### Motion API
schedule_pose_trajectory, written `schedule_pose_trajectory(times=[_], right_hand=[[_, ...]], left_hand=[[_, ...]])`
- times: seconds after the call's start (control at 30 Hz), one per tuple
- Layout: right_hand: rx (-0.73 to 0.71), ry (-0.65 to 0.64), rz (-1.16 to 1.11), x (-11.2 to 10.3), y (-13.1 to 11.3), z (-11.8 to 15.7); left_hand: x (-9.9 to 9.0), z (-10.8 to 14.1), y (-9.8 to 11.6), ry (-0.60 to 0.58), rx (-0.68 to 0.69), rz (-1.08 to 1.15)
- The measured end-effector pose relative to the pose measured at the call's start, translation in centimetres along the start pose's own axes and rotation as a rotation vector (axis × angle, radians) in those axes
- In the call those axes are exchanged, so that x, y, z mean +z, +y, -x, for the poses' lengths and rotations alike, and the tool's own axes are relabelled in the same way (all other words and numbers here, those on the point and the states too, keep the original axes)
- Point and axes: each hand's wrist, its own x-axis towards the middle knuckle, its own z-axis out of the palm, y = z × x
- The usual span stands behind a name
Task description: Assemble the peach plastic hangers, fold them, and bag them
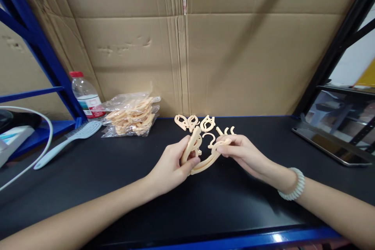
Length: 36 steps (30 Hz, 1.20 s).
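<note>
A cream plastic folding hanger (pixel 206 164) is held above the black tabletop between my two hands. My left hand (pixel 174 162) is closed on its left side, thumb in front, where one arm stands up steeply. My right hand (pixel 244 151) pinches the end of the other arm, which curves out to the right. Just behind the hands lies a loose cream hook (pixel 209 140), partly hidden by the hanger. Beyond it are folded cream hanger pieces (pixel 208 124) and several small curved parts (pixel 226 130).
A clear bag of cream hanger parts (pixel 131 115) lies at the back left, beside a red-capped bottle (pixel 88 97). A pale hairbrush (pixel 70 140) and a white cable (pixel 48 140) are at left. A dark flat tablet-like panel (pixel 331 146) lies at right. Cardboard (pixel 240 62) walls the back.
</note>
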Motion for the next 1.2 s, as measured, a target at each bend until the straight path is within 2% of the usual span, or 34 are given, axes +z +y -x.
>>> schedule_pose_trajectory(times=[0.1, 0.27, 0.43, 0.53, 0.63, 0.7, 0.83, 0.93, 1.0, 1.07, 1.13, 1.2], right_hand=[[0.003, 0.055, -0.018, -0.1, 0.1, 0.0], [0.021, 0.100, -0.130, -0.4, 0.8, -0.3], [-0.016, 0.214, -0.280, -1.6, 1.1, -0.8], [-0.010, 0.191, -0.276, -2.1, 1.0, -0.9], [0.025, 0.150, -0.242, -1.6, 1.0, -0.9], [0.010, 0.129, -0.213, -1.0, 1.2, -0.7], [-0.085, 0.147, -0.147, -0.4, 1.4, -0.5], [-0.143, 0.171, -0.076, -0.3, 1.3, -0.4], [-0.187, 0.142, -0.005, -0.1, 1.1, -0.3], [-0.261, 0.098, 0.108, 0.2, 0.9, 0.0], [-0.366, 0.049, 0.257, 0.4, 0.7, 0.3], [-0.466, -0.003, 0.395, 0.5, 0.6, 0.6]], left_hand=[[-0.3, 0.0, 0.2, 0.037, 0.030, -0.038], [-0.7, 0.0, -0.1, 0.180, 0.037, 0.020], [-0.7, 0.2, -0.3, 0.263, 0.019, 0.054], [-0.5, 0.2, -0.1, 0.267, 0.016, 0.048], [-0.2, 0.2, 0.2, 0.270, 0.019, 0.065], [-0.2, 0.3, 0.4, 0.182, 0.026, 0.051], [-0.3, 0.3, 0.6, -0.108, 0.067, 0.114], [-0.1, 0.2, 0.4, -0.246, -0.073, 0.353], [0.2, 0.0, 0.1, -0.284, -0.218, 0.499], [0.4, -0.2, -0.2, -0.291, -0.311, 0.517], [0.7, -0.3, -0.4, -0.312, -0.333, 0.430], [0.8, -0.2, -0.4, -0.343, -0.286, 0.329]])
